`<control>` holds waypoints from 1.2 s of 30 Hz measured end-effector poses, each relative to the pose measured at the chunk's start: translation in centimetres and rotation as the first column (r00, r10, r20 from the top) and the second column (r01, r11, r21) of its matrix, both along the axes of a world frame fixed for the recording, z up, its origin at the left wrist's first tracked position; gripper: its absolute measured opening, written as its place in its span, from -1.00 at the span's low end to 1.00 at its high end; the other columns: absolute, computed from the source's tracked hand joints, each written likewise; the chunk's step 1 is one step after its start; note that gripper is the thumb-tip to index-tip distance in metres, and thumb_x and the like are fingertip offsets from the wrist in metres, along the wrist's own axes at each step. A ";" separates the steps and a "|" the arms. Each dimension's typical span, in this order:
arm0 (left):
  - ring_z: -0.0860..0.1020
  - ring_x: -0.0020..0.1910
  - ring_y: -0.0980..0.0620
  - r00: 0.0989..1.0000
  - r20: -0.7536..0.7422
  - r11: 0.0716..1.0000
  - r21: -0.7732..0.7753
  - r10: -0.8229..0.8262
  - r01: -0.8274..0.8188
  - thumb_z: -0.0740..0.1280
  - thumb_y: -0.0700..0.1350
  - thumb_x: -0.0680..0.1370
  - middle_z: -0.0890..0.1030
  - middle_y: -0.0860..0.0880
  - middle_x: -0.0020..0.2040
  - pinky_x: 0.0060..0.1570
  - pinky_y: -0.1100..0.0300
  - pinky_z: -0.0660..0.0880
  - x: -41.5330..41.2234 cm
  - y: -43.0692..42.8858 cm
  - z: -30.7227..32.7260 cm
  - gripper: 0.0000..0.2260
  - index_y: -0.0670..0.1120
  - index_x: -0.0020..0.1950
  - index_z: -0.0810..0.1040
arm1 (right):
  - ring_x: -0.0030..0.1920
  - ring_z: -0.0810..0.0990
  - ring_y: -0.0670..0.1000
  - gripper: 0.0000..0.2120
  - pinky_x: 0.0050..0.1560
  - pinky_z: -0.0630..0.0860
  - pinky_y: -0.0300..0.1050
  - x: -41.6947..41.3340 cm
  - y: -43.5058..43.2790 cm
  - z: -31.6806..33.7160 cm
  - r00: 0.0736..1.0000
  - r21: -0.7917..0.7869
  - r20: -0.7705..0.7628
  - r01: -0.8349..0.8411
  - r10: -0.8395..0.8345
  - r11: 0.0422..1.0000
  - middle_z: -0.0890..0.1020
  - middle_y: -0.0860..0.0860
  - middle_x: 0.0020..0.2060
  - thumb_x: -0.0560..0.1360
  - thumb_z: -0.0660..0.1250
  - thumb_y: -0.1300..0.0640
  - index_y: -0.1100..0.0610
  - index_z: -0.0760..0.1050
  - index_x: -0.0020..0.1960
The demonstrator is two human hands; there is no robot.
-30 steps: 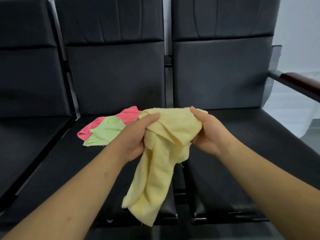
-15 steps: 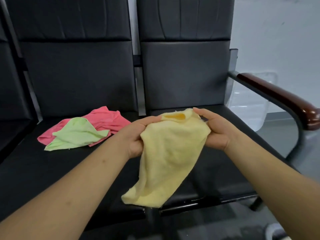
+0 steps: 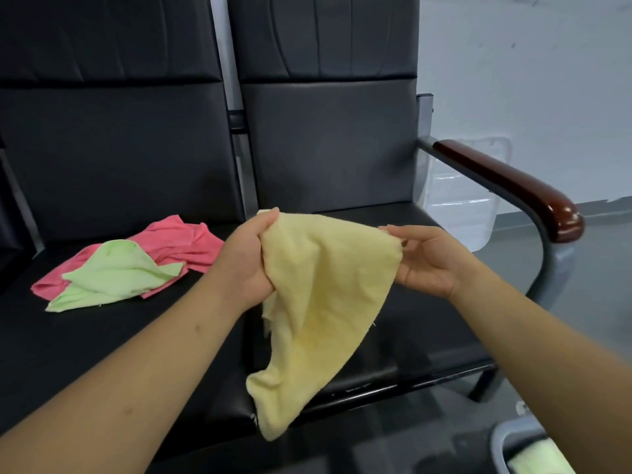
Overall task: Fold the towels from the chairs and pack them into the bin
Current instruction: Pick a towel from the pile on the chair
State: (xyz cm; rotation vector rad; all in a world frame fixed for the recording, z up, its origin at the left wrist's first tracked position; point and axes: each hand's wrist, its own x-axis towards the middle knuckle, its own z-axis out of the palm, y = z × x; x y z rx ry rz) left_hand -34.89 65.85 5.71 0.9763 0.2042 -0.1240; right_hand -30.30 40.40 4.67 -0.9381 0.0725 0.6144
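**Grip on the yellow towel [image 3: 325,295] before the first fold**

The yellow towel is held in the air at the centre of the view, in front of the right chair seat [image 3: 417,336]. Its bunched upper edge, at nine o'clock, is clenched in the curled fingers of the left hand [image 3: 246,265]. The corner at three o'clock is pinched between thumb and fingers of the right hand [image 3: 427,265]. The top edge is thus drawn out sideways while the rest hangs toward six o'clock, probably so that the cloth can be squared; no fold is yet made. At nine o'clock of the hands, a green towel [image 3: 113,271] is seen lying on a pink towel [image 3: 178,241] on the neighbouring seat [image 3: 102,336], both crumpled and judged still to be folded. At five o'clock the grey bin [image 3: 513,427] stands on the floor, with a pale cloth [image 3: 538,461] inside. The chairs are black, padded and joined in a row. A brown wooden armrest [image 3: 506,186] is set at two o'clock, with a clear plastic container [image 3: 461,203] behind it, before a white wall [image 3: 530,80].
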 end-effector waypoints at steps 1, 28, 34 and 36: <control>0.67 0.10 -0.13 1.000 0.004 1.000 0.002 0.023 -0.023 0.25 -0.04 0.64 0.68 -0.20 0.14 0.00 0.03 0.60 0.1 0.1 0.0 -0.68 -0.22 0.25 0.59 | -0.11 0.67 0.07 -0.76 -0.06 0.66 0.02 0.0 0.0 0.0 1.000 0.026 -0.002 0.011 -0.011 1.000 0.66 0.10 -0.05 0.51 0.35 0.31 0.28 0.52 0.17; 0.68 0.08 -0.08 0.950 -0.084 0.848 0.431 -0.301 0.307 0.42 -0.10 0.56 0.70 -0.09 0.12 0.03 0.02 0.63 -0.8 -0.8 -0.8 -0.67 -0.04 0.31 0.53 | 0.28 0.58 0.18 -0.39 0.36 0.45 0.09 -1.2 5.9 -1.1 0.970 -0.098 0.044 -0.234 0.239 0.967 0.59 0.15 0.29 0.59 0.22 -0.24 0.23 0.51 0.39; 0.67 0.10 -0.08 0.991 -0.059 0.953 0.271 -0.123 0.134 0.31 -0.09 0.62 0.68 -0.15 0.15 0.00 0.04 0.61 -0.4 0.7 -0.6 -0.71 -0.19 0.30 0.53 | 0.25 0.55 0.19 -0.70 0.36 0.46 0.12 -1.4 5.4 -0.9 0.987 0.102 0.117 -0.126 0.114 0.987 0.55 0.17 0.27 0.57 0.29 0.10 0.23 0.52 0.23; 0.68 0.09 -0.11 0.999 -0.052 0.995 0.100 -0.002 0.007 0.26 -0.09 0.64 0.68 -0.17 0.14 -0.05 0.01 0.60 -0.3 1.7 -0.2 -0.71 -0.23 0.28 0.54 | 0.25 0.57 0.22 -0.66 0.35 0.46 0.16 -1.1 4.5 -0.8 0.994 0.210 0.106 -0.053 0.031 0.976 0.56 0.20 0.28 0.56 0.25 0.14 0.29 0.51 0.27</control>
